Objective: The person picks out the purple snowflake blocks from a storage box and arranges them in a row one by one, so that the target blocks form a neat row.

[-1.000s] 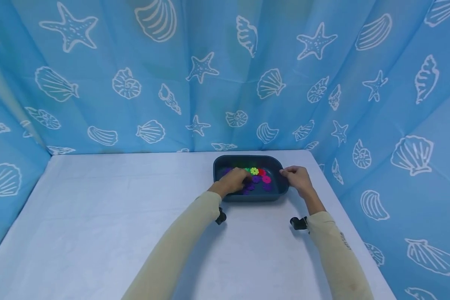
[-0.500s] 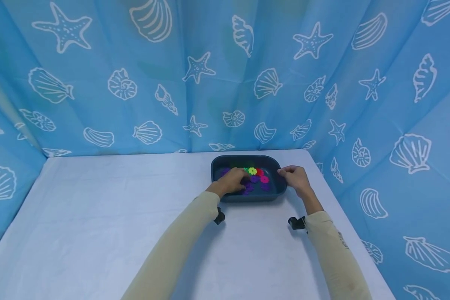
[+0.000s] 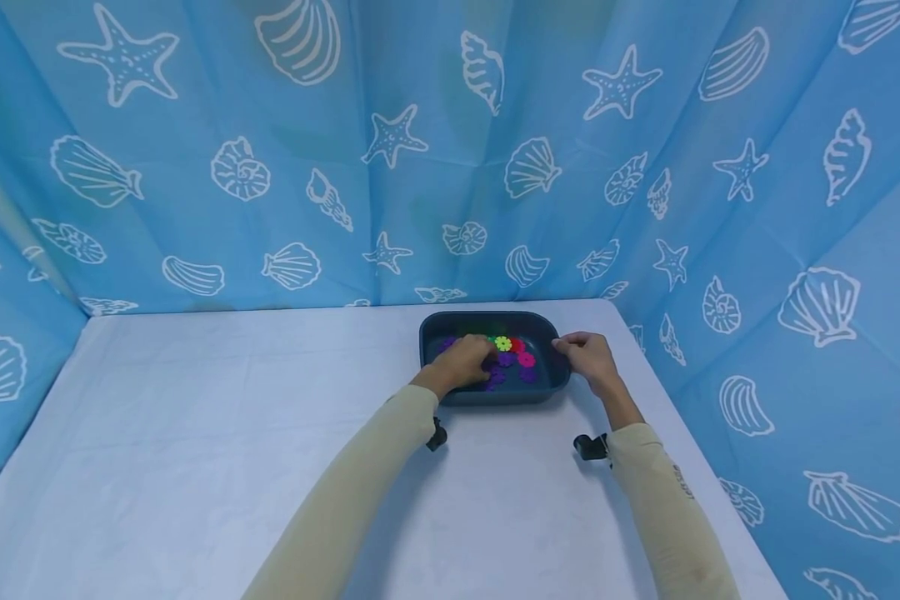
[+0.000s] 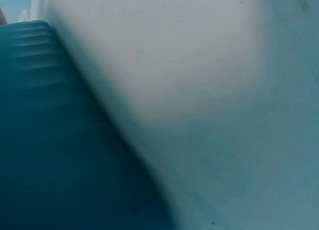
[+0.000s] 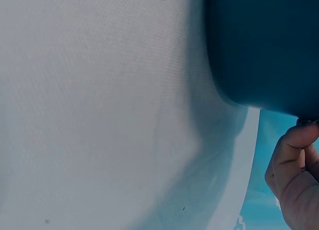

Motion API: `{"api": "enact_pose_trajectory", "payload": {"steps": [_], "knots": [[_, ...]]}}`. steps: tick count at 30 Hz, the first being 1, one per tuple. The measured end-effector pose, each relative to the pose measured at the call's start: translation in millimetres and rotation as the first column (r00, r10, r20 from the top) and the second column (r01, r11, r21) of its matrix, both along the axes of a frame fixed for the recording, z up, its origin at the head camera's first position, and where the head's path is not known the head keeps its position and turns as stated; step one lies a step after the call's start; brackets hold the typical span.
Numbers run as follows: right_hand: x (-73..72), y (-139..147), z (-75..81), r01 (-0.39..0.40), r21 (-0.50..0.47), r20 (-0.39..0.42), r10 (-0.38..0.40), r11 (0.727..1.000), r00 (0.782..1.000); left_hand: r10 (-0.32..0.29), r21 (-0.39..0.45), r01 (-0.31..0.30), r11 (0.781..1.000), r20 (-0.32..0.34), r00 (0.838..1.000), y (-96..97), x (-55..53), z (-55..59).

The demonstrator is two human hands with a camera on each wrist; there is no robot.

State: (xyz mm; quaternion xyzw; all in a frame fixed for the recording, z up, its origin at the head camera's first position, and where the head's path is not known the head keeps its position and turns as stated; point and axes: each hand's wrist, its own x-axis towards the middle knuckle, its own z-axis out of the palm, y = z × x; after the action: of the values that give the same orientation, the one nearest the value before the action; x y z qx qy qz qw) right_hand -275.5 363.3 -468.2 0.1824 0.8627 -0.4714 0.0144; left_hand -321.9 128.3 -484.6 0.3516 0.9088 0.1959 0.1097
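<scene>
A dark blue-grey rectangular tray (image 3: 506, 398) stands on the table near its back right. Small flower-shaped plastic pieces lie in it: a yellow piece (image 3: 503, 343), a pink piece (image 3: 526, 359), red ones and several purple pieces (image 3: 528, 375). My left hand (image 3: 465, 362) reaches over the tray's left side, fingers bent down among the pieces; whether it holds one I cannot tell. The left wrist view shows the tray's outer wall (image 4: 65, 130) but not this hand's fingers. At the right end, my right hand (image 3: 589, 354) pinches the tray's rim between thumb and fingers, also seen by the right wrist camera.
A white cloth (image 3: 195, 433) covers the table. Behind and to the right hangs a blue curtain (image 3: 420, 200) printed with shells and starfish. Small black wrist cameras (image 3: 590, 447) hang below both sleeves. The table's right edge runs close beside the right arm.
The head view has shifted slightly, so everything sits a little farther left in it. Both hands keep their places at the tray, and the pieces look the same.
</scene>
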Motion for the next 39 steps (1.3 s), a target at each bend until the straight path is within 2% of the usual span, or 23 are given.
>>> {"api": "enact_pose_trajectory", "payload": {"steps": [5,11,18,23,27,31,39], "knots": [[0.2,-3,0.0,0.003,0.003,0.001,-0.003,1.0,1.0,0.033,0.088,-0.035,0.996,0.032,0.999,-5.5,-0.2,4.3],[-1.9,-3,-1.0,0.003,0.003,0.001,-0.003,1.0,1.0,0.058,0.166,-0.058,0.984,0.004,0.998,-20.1,-6.6,16.1],[-2.9,-5,-0.7,0.006,0.031,0.01,-0.006,0.999,1.0,0.063,0.245,-0.055,0.968,-0.026,0.998,-58.0,-17.0,34.6],[-4.3,-3,-0.9,0.0,0.029,0.025,-0.001,1.0,1.0,0.116,0.298,-0.095,0.95,-0.052,0.992,-92.0,-20.6,41.6],[-4.5,-2,-1.4,-0.022,0.034,0.036,0.021,0.999,0.999,0.181,0.295,-0.162,0.942,-0.039,0.983,-117.6,-22.9,38.0],[-3.8,0,-1.2,-0.029,0.045,0.036,0.027,0.999,0.999,0.239,0.274,-0.23,0.934,0.003,0.971,-136.6,-24.2,27.7],[-4.9,-1,-1.1,-0.037,0.015,0.036,0.036,0.999,0.999,0.296,0.205,-0.297,0.933,0.033,0.955,-163.2,-18.4,5.9]]}}
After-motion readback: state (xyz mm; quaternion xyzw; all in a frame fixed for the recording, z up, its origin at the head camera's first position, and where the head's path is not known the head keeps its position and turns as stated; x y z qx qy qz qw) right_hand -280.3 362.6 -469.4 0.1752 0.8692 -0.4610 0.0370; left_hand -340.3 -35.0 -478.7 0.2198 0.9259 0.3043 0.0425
